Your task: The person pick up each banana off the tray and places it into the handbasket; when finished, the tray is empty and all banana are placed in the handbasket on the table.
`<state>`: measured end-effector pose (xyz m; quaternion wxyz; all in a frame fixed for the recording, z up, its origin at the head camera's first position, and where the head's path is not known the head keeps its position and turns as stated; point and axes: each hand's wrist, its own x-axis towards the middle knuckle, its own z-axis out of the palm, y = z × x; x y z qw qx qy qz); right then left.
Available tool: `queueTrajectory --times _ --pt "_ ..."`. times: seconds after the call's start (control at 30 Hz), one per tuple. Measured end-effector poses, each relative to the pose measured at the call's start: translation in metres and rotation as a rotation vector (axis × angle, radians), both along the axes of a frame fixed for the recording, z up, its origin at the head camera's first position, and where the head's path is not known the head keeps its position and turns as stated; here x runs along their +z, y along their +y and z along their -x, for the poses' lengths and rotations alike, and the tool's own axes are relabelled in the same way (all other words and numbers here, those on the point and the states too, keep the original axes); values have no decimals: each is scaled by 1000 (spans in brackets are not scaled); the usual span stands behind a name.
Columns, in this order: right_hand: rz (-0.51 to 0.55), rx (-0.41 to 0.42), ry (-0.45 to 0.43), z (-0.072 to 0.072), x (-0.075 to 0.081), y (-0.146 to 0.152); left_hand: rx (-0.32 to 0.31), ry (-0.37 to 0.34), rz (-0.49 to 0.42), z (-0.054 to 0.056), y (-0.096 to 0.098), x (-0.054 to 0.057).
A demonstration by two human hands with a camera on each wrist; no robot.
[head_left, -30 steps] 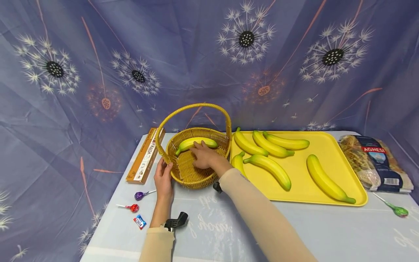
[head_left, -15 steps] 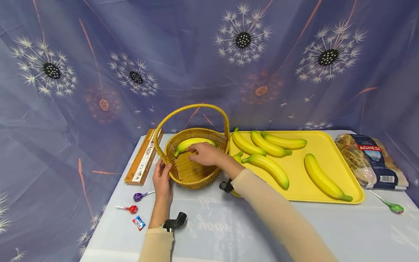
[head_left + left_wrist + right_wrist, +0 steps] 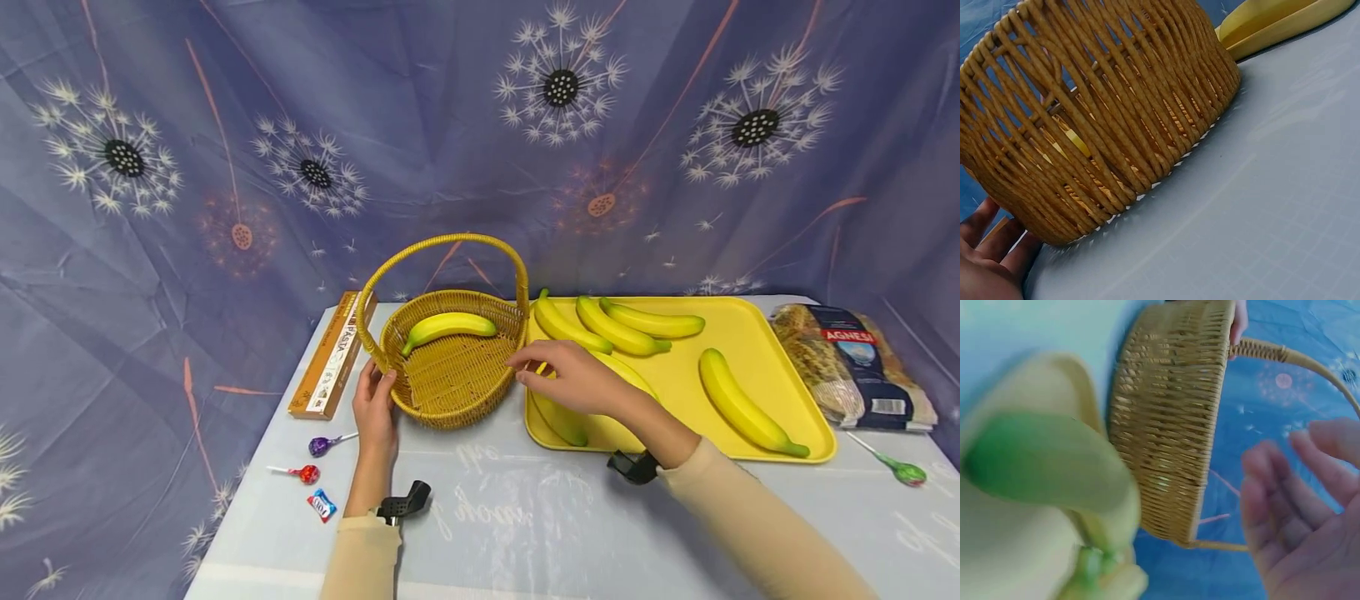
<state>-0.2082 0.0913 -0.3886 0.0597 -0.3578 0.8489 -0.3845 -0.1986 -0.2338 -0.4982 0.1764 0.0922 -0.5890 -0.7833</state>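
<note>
A yellow wicker basket (image 3: 450, 417) with a tall arched handle stands on the table, holding one banana (image 3: 450, 325) along its far inner side. My left hand (image 3: 372, 414) rests against the basket's left outer wall near the handle's foot; the left wrist view shows its fingers (image 3: 1000, 240) lying along the wicker. My right hand (image 3: 577, 377) is held above the near left part of a yellow tray (image 3: 675, 408), fingers loosely bent and nothing in them. Beneath it lies a banana (image 3: 558, 417), partly hidden, and another (image 3: 633, 375) runs behind the hand.
More bananas lie on the tray, including one (image 3: 750, 408) at the right and a group (image 3: 622, 329) at the back. A pasta box (image 3: 330, 358) is left of the basket, with lollipops (image 3: 318, 447) and a wrapped candy (image 3: 322, 505) nearer. A pasta bag (image 3: 855, 367) lies right.
My right hand has left the banana inside the basket and moved right, out over the tray. The banana stays in the basket. My left hand keeps its place at the basket's side.
</note>
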Motion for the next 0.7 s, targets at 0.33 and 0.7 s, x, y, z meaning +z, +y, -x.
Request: queueTrajectory --times 0.33,0.7 --pt "-186 41 287 -15 -41 29 -27 -21 6 -10 2 23" --pt "-527 78 571 -11 -63 27 -11 -8 -17 1 -2 0"
